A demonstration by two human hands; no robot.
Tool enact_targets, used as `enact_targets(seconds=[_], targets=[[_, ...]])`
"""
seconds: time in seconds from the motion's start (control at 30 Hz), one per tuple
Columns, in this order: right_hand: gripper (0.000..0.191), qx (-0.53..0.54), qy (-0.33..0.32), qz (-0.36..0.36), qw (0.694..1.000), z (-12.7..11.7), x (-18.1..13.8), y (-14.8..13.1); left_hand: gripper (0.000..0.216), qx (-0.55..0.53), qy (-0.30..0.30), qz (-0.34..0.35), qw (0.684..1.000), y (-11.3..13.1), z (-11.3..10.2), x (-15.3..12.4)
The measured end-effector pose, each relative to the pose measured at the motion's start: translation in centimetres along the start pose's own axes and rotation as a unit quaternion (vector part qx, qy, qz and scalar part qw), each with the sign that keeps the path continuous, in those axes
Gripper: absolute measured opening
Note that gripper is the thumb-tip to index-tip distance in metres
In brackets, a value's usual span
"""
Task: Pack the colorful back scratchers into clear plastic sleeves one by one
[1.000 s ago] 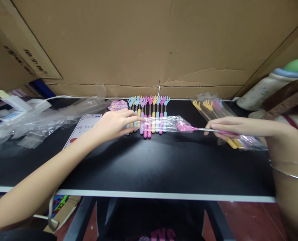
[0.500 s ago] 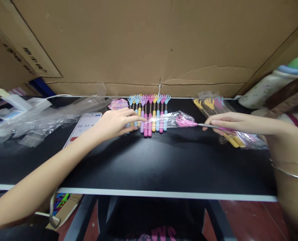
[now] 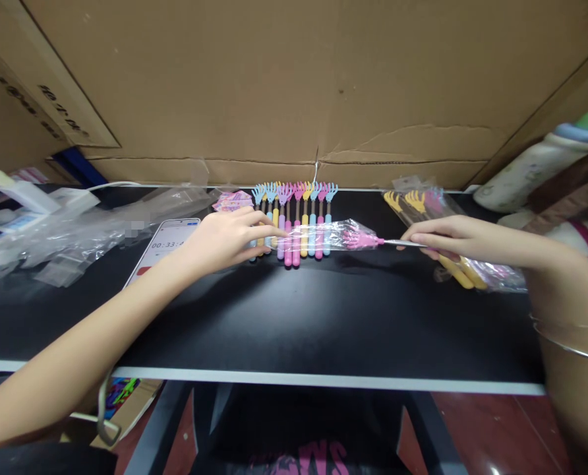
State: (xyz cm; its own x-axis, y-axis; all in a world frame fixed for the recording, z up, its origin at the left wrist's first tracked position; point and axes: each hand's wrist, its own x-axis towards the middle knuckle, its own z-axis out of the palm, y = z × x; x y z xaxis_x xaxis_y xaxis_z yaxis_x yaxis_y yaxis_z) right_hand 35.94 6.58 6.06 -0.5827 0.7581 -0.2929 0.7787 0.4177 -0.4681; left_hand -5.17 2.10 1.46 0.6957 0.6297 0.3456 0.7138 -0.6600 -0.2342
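Observation:
My left hand (image 3: 229, 236) pinches the left end of a clear plastic sleeve (image 3: 318, 235) that lies across a row of several pastel hand-shaped back scratchers (image 3: 296, 221) on the black table (image 3: 294, 316). My right hand (image 3: 440, 236) grips the handle of a pink back scratcher (image 3: 368, 240) with a thin metal shaft. Its pink claw sits inside the right mouth of the sleeve.
A phone (image 3: 161, 247) showing a timer lies left of my left hand. Crumpled clear bags (image 3: 71, 231) and a white charger (image 3: 24, 196) fill the far left. Bagged yellow and pink scratchers (image 3: 447, 257) lie under my right hand. Cardboard (image 3: 294, 86) walls the back; a bottle (image 3: 536, 171) stands right.
The pink scratcher's claw and my right hand have shifted slightly left, further into the sleeve's mouth. My left hand keeps its hold on the sleeve.

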Motion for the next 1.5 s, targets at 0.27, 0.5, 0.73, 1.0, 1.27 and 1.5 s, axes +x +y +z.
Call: enact_targets(seconds=[0.27, 0.5, 0.73, 1.0, 1.27, 1.5], targets=[[0.049, 0.039, -0.022, -0.003, 0.999, -0.2, -0.3, -0.4, 0.032, -0.002, 0.013, 0.006, 1.000, 0.0, -0.1, 0.1], [0.052, 0.009, -0.040, 0.012, 0.999, 0.8, 0.6, -1.5, 0.030, 0.001, 0.017, 0.015, 1.000, 0.4, -0.2, 0.1], [0.052, 0.017, -0.040, 0.023, 0.999, 0.7, 0.3, -1.3, 0.031, -0.013, 0.008, 0.020, 1.000, 0.2, -0.4, 0.1], [0.050, 0.027, -0.025, 0.008, 0.999, -0.1, -0.2, -0.2, 0.033, -0.020, 0.017, 0.007, 1.000, 0.0, -0.8, 0.2], [0.046, 0.057, -0.038, -0.010, 0.998, 0.2, 0.1, -0.4, 0.033, -0.021, 0.017, 0.006, 1.000, 0.1, -0.8, 0.3], [0.045, 0.064, -0.043, 0.005, 0.997, 1.0, 0.7, -1.5, 0.030, -0.021, 0.014, 0.009, 1.000, 0.3, -0.7, 0.3]])
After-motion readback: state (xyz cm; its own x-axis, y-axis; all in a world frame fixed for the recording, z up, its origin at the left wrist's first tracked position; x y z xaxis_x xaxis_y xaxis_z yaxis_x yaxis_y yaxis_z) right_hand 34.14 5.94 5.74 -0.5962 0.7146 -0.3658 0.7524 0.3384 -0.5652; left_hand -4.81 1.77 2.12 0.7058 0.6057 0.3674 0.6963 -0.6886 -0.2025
